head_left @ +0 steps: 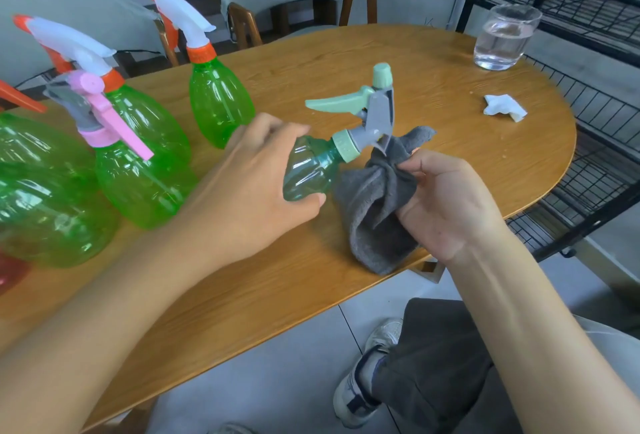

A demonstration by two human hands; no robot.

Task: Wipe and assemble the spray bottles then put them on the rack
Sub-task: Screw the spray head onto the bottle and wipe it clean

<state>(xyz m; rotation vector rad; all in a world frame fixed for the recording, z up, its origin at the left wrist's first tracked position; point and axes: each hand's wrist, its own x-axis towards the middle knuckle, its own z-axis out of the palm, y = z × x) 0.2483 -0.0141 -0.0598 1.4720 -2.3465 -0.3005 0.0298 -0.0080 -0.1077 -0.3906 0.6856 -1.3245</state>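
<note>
over the table (277, 281), left hand (249, 173) fingers curl round a small assembled spray bottle (311, 170); right hand (446, 205) pinches the grey cloth (374, 211) against its sprayer. wiping midway; rack (588, 0) bare, other bottles (218, 101) waiting.

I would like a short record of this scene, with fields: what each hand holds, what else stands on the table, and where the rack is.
left hand: left hand grips the body of the small spray bottle, tilted, mint trigger head screwed on
right hand: right hand holds the grey cloth against the trigger head
table: four larger green spray bottles at left, glass of water and crumpled white tissue at right
rack: black wire rack beside the table's right end
</note>
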